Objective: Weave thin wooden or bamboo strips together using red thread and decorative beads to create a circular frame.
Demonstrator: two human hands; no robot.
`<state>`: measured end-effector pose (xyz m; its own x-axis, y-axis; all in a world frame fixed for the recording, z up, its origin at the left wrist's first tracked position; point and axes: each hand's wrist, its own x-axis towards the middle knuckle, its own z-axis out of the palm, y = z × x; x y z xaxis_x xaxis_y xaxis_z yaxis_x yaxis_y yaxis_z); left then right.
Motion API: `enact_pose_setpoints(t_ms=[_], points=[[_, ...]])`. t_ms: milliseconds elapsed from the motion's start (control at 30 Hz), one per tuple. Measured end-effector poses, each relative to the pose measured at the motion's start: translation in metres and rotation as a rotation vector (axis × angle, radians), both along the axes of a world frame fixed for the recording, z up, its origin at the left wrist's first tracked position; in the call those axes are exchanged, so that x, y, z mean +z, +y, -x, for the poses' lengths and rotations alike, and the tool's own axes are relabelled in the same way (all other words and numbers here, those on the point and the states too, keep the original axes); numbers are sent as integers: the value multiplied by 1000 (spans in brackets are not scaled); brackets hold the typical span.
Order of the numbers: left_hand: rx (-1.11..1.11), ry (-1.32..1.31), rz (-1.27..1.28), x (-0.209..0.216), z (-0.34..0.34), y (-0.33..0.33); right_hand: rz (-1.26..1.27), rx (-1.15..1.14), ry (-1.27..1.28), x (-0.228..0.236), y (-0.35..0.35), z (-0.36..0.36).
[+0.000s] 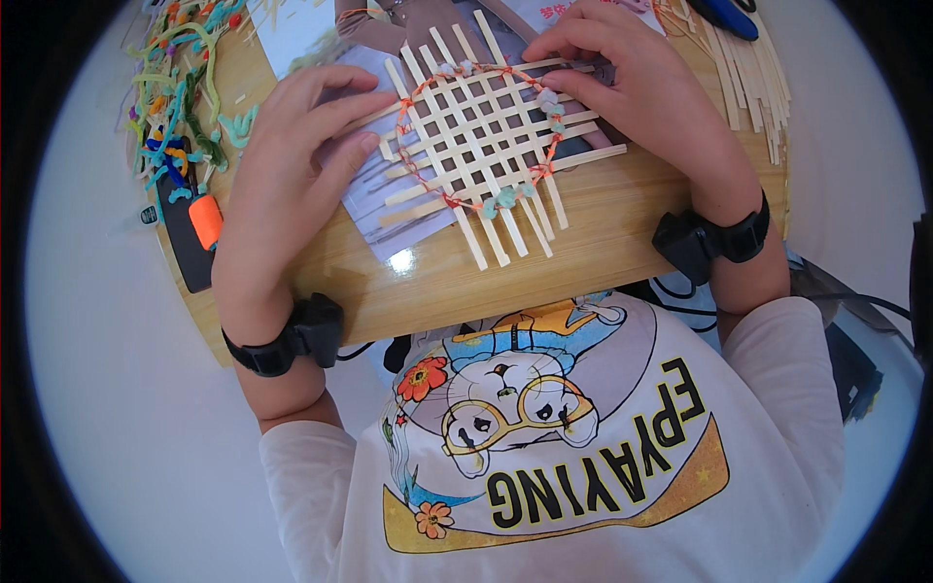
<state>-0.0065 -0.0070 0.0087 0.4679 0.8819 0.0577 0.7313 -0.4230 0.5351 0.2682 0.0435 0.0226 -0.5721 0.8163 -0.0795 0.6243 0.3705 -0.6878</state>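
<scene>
A flat lattice of woven pale wooden strips (483, 146) lies in front of me, its loose ends sticking out on all sides. A ring of orange cord (399, 126) runs around its woven middle, with pale grey-blue tufts (552, 109) on the right and mint-green tufts (505, 198) near the bottom. At the left edge my left hand (296, 165) holds strip ends between thumb and fingers. My right hand (637, 92) pinches strip ends at the upper right, thumb below and fingers above. Beneath the lattice is a printed picture sheet (418, 231).
Tangled colourful pipe cleaners (199, 49) lie at the far left of the wooden table (583, 267), by an orange cylinder (205, 222) and a dark flat object (185, 253). Loose wooden strips (748, 78) and a blue-handled tool (724, 17) are at the right. Black bands circle both wrists.
</scene>
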Motion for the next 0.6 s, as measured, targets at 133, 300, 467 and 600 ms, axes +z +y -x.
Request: enact_pose_setpoints(t_ms=[133,300,467,600], points=[[22,-45,64,1,-1,0,-17,16,22,-2,0,-3],[44,-90,76,4,-3,-1,32,-8,25,-1,0,-2],[6,-72,12,1,3,3,-46,42,41,-1,-1,-3],[30,14,4,6,-5,0,1,10,40,0,0,-1]])
